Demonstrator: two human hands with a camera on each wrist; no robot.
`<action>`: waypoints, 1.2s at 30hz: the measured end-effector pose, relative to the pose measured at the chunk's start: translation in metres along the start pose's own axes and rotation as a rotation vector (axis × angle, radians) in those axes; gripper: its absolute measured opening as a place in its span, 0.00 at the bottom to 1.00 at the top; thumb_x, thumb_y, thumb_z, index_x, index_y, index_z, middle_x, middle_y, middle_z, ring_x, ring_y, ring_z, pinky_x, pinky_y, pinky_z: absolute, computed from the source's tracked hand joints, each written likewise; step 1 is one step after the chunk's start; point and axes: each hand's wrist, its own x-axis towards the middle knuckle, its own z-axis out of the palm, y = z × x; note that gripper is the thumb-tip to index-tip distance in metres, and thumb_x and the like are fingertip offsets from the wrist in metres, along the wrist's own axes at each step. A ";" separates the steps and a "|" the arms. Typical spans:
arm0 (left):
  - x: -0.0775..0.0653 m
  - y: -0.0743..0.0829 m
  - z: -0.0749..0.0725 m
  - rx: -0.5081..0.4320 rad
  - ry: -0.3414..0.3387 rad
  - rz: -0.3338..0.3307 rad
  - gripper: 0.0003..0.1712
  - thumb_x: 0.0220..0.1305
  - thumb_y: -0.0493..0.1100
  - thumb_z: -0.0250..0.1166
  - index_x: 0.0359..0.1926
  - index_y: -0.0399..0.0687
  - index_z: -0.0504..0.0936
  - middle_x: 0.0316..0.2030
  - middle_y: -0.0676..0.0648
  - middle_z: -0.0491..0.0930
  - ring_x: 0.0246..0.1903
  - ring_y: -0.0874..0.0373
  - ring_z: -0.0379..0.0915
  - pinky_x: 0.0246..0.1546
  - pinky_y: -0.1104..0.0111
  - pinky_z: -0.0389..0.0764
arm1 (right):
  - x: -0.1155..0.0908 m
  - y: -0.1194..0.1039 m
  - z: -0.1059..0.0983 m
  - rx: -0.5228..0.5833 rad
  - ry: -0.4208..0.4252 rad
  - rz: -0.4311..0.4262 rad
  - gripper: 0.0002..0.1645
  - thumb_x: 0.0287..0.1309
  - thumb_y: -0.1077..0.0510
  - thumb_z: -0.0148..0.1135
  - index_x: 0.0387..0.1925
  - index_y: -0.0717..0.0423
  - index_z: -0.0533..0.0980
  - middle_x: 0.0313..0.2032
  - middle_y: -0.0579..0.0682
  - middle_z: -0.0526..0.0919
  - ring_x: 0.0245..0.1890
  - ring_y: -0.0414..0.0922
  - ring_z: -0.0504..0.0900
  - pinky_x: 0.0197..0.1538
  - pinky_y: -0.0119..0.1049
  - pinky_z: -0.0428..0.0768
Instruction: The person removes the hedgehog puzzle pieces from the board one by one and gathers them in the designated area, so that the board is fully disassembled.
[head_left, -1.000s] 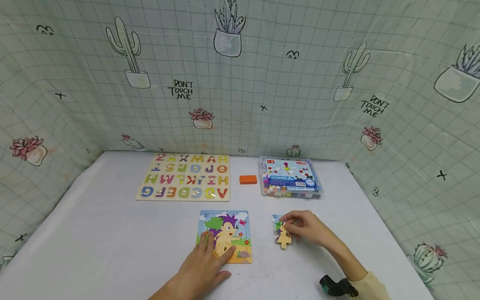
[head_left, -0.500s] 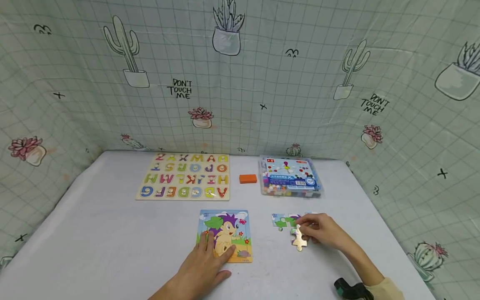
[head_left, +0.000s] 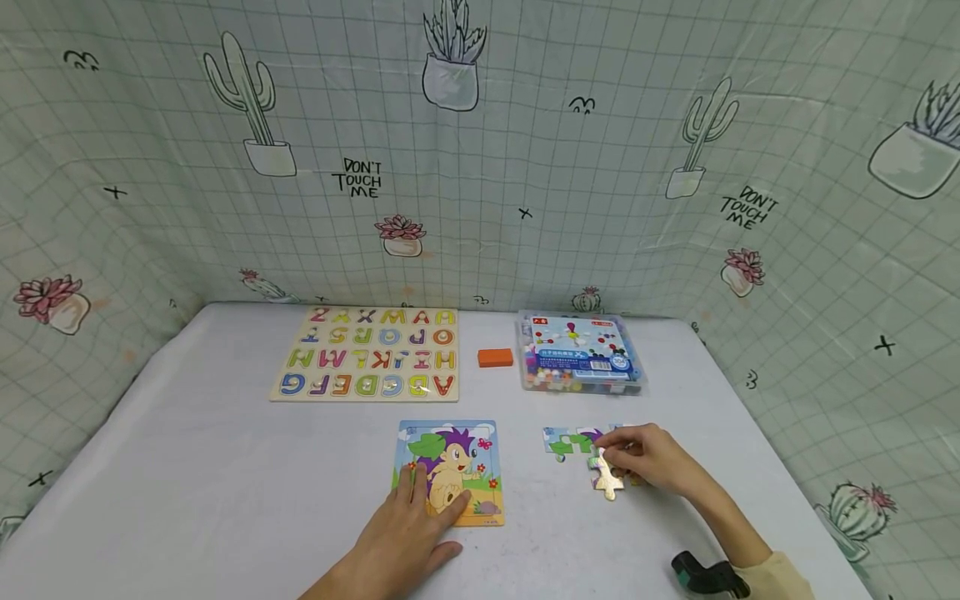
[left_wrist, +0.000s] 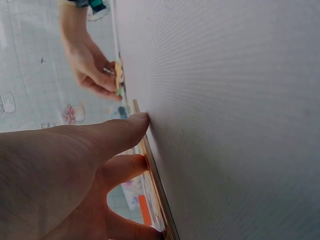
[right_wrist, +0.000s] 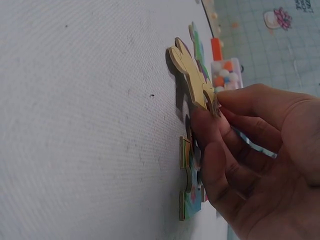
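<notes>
My left hand (head_left: 405, 525) rests with spread fingers on the lower left of a square hedgehog puzzle board (head_left: 483, 479), covering part of the picture. In the left wrist view its thumb (left_wrist: 132, 127) lies by the edge of that board (left_wrist: 159, 187). Over on the right, my right hand (head_left: 648, 458) pinches a cream jigsaw piece (head_left: 609, 482) between thumb and fingers. The right wrist view shows this piece (right_wrist: 190, 75) tilted close over the table. Several other jigsaw pieces (head_left: 570, 442) lie under and beside the hand, partly hidden by it.
At the back left lies a wooden alphabet board (head_left: 363, 402). An orange block (head_left: 495, 358) sits between it and a clear plastic case (head_left: 581, 354) of coloured parts. A patterned cloth (head_left: 517, 275) hangs behind the white table (head_left: 225, 483).
My right hand has moved a little to the right with the pinched piece, uncovering green and purple pieces on the table. The left hand stays where it was on the board.
</notes>
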 end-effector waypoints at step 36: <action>0.000 0.000 0.000 -0.005 -0.014 -0.009 0.32 0.65 0.64 0.58 0.68 0.66 0.70 0.65 0.24 0.64 0.65 0.28 0.61 0.60 0.47 0.74 | 0.001 -0.010 -0.004 -0.099 0.035 0.000 0.18 0.67 0.51 0.59 0.47 0.60 0.82 0.25 0.46 0.84 0.22 0.37 0.76 0.24 0.29 0.71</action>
